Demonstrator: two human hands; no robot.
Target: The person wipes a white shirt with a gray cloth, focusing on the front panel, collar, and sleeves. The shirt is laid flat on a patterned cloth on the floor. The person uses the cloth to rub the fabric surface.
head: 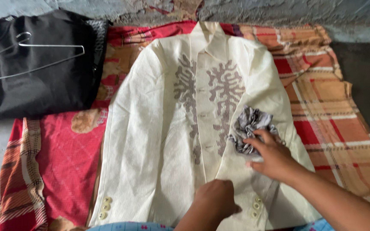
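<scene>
A cream jacket with grey patterned embroidery down its front lies flat, face up, on a red and orange checked blanket. My right hand rests on a crumpled grey cloth that sits on the jacket's right chest. My left hand presses on the lower front of the jacket near the centre opening, its fingers curled. Cream buttons show on both sleeve cuffs.
A folded black garment with a wire hanger on top lies at the upper left. A rough grey wall runs along the top. Bare grey floor shows at the right and far left of the blanket.
</scene>
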